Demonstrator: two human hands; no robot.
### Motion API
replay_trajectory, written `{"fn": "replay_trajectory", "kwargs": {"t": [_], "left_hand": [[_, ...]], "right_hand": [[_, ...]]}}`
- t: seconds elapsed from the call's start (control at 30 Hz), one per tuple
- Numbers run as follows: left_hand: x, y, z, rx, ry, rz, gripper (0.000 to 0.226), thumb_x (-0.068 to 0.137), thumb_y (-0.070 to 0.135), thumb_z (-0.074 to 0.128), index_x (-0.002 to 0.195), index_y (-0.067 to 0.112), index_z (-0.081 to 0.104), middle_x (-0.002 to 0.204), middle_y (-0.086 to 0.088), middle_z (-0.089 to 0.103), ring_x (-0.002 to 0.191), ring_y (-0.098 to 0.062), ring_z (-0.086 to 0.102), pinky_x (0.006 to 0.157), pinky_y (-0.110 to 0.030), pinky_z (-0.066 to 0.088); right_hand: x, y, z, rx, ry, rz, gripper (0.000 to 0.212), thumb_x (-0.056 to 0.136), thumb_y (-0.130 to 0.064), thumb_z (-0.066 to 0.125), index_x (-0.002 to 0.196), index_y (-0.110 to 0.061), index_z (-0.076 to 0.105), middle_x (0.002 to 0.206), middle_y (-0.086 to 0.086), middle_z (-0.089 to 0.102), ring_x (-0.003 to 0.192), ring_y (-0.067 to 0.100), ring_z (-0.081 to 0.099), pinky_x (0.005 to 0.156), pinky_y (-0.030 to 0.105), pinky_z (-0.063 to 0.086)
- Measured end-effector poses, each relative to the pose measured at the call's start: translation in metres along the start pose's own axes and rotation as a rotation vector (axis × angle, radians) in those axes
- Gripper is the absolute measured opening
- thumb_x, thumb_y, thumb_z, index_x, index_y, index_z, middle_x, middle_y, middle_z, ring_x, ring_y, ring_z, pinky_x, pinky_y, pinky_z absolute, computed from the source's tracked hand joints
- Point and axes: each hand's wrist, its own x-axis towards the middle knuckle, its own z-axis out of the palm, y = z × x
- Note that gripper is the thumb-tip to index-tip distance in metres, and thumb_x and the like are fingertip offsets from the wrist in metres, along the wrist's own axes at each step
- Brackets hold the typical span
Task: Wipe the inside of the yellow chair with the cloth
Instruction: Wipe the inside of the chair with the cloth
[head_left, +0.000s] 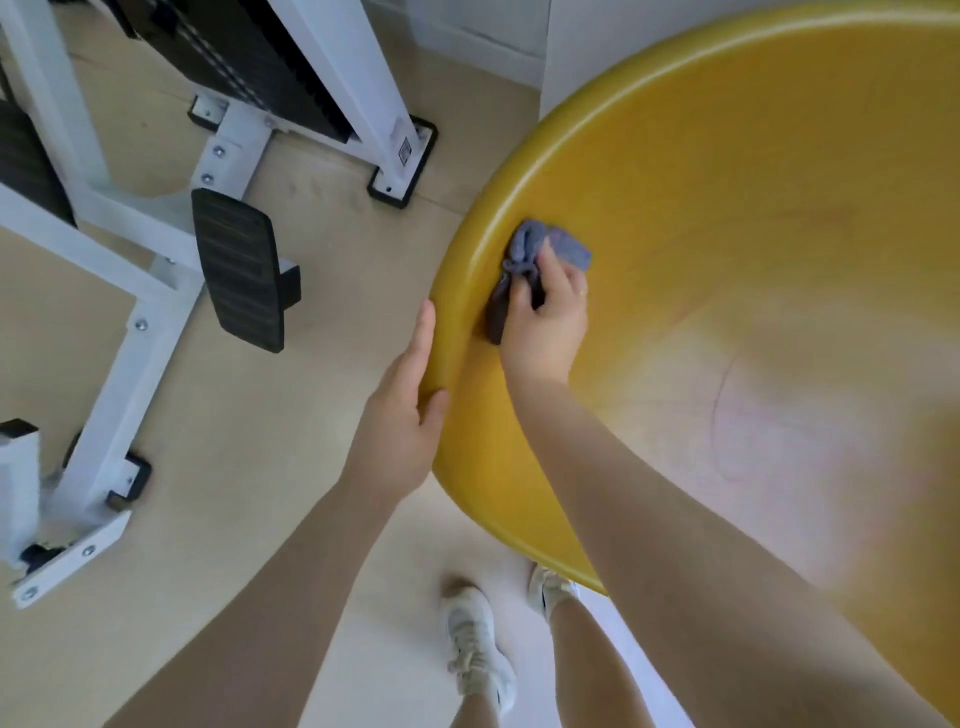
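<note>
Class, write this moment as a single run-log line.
task: wipe chair inside | right hand: grips cloth on inner wall near rim | left hand: holds chair rim | stage: wiping

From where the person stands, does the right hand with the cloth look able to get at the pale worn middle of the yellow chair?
Probably yes. The right hand already presses the cloth inside the yellow chair near its rim, and nothing lies between it and the pale middle; the left hand only holds the rim.
</note>
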Motion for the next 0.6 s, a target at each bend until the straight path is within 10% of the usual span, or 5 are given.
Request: {"fn": "replay_trajectory", "kwargs": {"t": [0.13, 0.27, 0.33, 0.47, 0.6], "left_hand": [[0.0, -0.005, 0.002, 0.009, 0.074, 0.042, 0.073, 0.095, 0.006, 0.048, 0.133, 0.048, 0.002, 0.127, -0.023, 0.054, 0.109, -0.035, 0.055, 0.084, -0.026, 0.041], [-0.005, -0.015, 0.008, -0.109, 0.109, 0.055, 0.071, 0.094, 0.011, 0.051, 0.131, 0.057, 0.011, 0.136, 0.005, 0.051, 0.105, -0.012, 0.058, 0.09, -0.027, 0.047], [-0.007, -0.022, 0.013, -0.167, 0.121, 0.057, 0.069, 0.094, 0.016, 0.051, 0.129, 0.061, 0.012, 0.134, 0.015, 0.048, 0.099, -0.006, 0.054, 0.091, -0.029, 0.047], [-0.018, -0.046, 0.025, -0.217, 0.104, 0.038, 0.066, 0.093, 0.024, 0.05, 0.13, 0.061, 0.009, 0.098, 0.028, 0.05, 0.088, -0.005, 0.053, 0.082, -0.021, 0.046], [-0.027, -0.061, 0.036, -0.115, 0.079, 0.111, 0.076, 0.094, 0.023, 0.053, 0.131, 0.053, -0.006, 0.105, 0.012, 0.051, 0.087, -0.011, 0.056, 0.077, -0.025, 0.049]], "right_hand": [[-0.098, 0.041, -0.022, -0.087, -0.332, -0.097, 0.045, 0.086, -0.027, 0.044, 0.126, -0.01, 0.056, 0.105, 0.011, 0.052, 0.093, 0.011, 0.05, 0.082, 0.009, 0.035], [-0.158, 0.068, -0.036, -0.139, -0.495, -0.127, 0.04, 0.093, -0.05, 0.039, 0.128, -0.032, 0.049, 0.124, 0.01, 0.049, 0.105, 0.029, 0.054, 0.088, 0.041, 0.048], [-0.151, 0.069, -0.028, -0.109, -0.448, -0.108, 0.032, 0.094, -0.037, 0.041, 0.124, -0.034, 0.053, 0.126, 0.014, 0.049, 0.103, 0.035, 0.055, 0.084, 0.045, 0.05], [-0.099, 0.062, -0.007, -0.098, -0.168, -0.051, 0.032, 0.087, -0.001, 0.047, 0.115, -0.004, 0.064, 0.12, 0.026, 0.055, 0.107, 0.035, 0.056, 0.091, 0.006, 0.032], [-0.015, 0.057, 0.005, -0.05, 0.113, -0.028, 0.038, 0.083, 0.007, 0.054, 0.119, -0.002, 0.059, 0.12, 0.018, 0.059, 0.11, 0.029, 0.055, 0.09, 0.015, 0.032]]}}
